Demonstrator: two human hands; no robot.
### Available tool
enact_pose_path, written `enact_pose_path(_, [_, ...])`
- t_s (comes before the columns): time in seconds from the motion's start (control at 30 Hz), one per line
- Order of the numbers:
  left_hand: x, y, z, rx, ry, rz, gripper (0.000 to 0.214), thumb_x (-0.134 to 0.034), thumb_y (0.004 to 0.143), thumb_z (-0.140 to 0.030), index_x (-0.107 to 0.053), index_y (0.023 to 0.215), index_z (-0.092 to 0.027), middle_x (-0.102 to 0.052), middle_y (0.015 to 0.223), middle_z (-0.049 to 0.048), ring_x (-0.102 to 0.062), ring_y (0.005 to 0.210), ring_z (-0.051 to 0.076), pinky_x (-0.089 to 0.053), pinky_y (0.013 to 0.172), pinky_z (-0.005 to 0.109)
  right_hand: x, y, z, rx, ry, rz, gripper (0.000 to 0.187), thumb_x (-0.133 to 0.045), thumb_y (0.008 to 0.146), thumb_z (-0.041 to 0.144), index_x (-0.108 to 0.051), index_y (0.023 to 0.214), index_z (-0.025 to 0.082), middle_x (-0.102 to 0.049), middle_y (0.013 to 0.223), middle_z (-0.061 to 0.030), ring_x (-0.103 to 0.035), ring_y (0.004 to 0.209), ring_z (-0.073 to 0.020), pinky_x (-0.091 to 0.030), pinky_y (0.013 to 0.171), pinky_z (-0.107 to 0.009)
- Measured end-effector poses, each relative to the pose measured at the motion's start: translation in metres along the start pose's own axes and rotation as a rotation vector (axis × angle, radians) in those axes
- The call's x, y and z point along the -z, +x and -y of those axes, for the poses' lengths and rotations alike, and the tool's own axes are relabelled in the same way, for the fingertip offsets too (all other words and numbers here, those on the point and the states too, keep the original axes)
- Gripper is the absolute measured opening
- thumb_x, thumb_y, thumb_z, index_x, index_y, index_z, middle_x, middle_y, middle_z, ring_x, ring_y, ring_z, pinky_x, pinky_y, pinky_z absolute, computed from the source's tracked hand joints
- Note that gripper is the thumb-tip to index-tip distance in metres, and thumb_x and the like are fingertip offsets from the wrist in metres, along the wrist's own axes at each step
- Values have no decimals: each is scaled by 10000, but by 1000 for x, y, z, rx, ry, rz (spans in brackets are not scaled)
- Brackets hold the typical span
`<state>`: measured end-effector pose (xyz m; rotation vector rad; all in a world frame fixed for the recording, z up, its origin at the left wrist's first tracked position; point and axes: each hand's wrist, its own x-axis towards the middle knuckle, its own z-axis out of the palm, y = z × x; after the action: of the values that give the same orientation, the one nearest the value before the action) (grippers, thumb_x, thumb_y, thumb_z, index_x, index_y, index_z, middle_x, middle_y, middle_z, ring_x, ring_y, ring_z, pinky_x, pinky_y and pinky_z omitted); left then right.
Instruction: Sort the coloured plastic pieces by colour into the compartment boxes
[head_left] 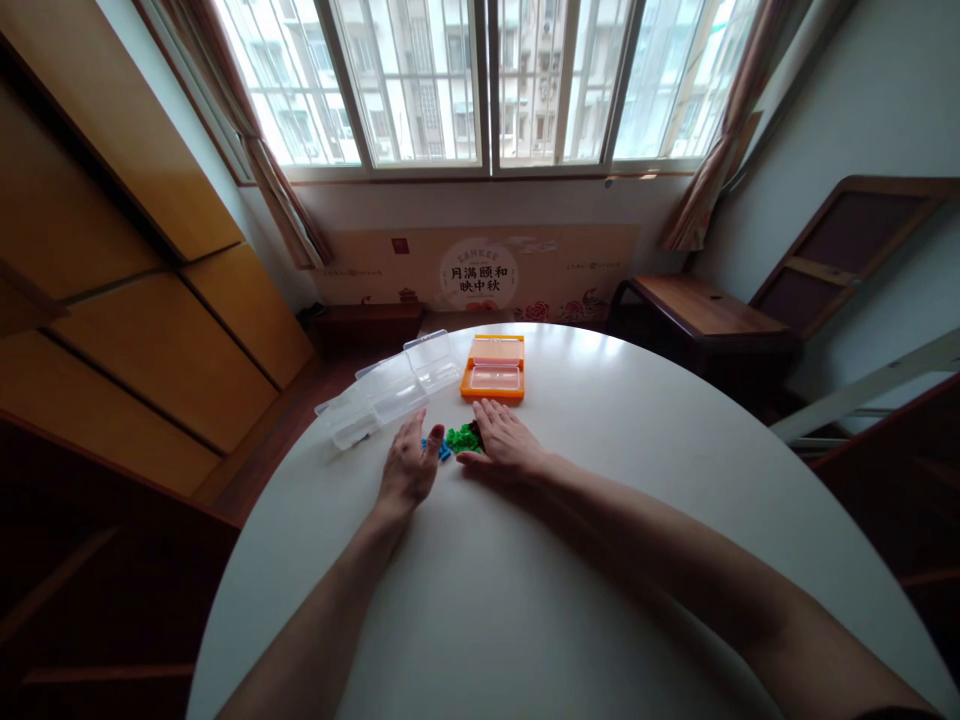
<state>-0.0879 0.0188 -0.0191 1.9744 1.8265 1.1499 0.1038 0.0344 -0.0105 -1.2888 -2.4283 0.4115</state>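
Small green pieces lie in a loose heap on the white table, with a few blue pieces at their left and some dark ones by my right fingers. My left hand stands on edge beside the blue pieces, its thumb apart from the fingers, and partly hides them. On the other side my right hand is stretched out against the green heap, covering its right edge. Neither hand grips anything. Just beyond them sits an open orange case with clear inner lids. The kind of the small pieces is too small to make out.
Clear plastic boxes with raised lids stand at the far left of the round white table. Past the table's far edge is a printed board under the window. A wooden chair stands at the right, cabinets at the left.
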Motion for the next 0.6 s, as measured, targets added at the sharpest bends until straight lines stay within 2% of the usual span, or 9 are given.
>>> enact_pose_path(0.17, [7,2,-3,19,-28,101,954,-213,807,-795,-460,1336,-40,-466,1394,236,-424,1325,333,-306,1119,497,-7,29,18,140,114,-14,743,-561,862,489,-384,1381,-13,-382,1447,-275,-308,1379,-385,-210,1157,-488])
enact_pose_path(0.27, [12,2,-5,9,-44,127,1000,-165,793,-816,-442,1353,-36,-456,1407,228,-419,1330,325,-305,1125,481,-10,38,31,163,161,-40,597,-581,869,359,-438,1359,50,-510,1355,-200,-443,1295,-322,-307,1128,-429])
enact_pose_path(0.33, [14,2,-5,10,-60,143,1016,-131,792,-819,-417,1373,-36,-436,1426,221,-402,1343,322,-296,1133,470,-12,39,34,153,211,-71,521,-521,901,310,-429,1374,112,-526,1340,-153,-498,1248,-272,-384,1083,-391])
enact_pose_path(0.4, [16,1,-4,18,-72,154,999,-137,800,-811,-380,1399,-50,-419,1441,209,-400,1344,317,-306,1127,466,-12,34,29,118,259,-116,495,-428,939,293,-381,1405,134,-498,1364,-145,-509,1240,-239,-425,1051,-372])
enact_pose_path(0.5, [15,-3,-6,-43,-8,179,974,-326,774,-806,-333,1432,-89,-389,1464,195,-378,1355,323,-311,1121,470,-8,13,9,32,433,-271,470,-382,945,293,-394,1392,148,-490,1374,-146,-484,1272,-230,-407,1069,-392])
enact_pose_path(0.6, [11,-9,-17,-187,225,237,973,-573,688,-742,-355,1436,-160,-321,1504,191,-300,1383,382,-252,1123,555,5,-24,-16,-53,650,-428,444,-429,925,318,-445,1343,171,-532,1329,-143,-523,1229,-234,-421,1052,-429])
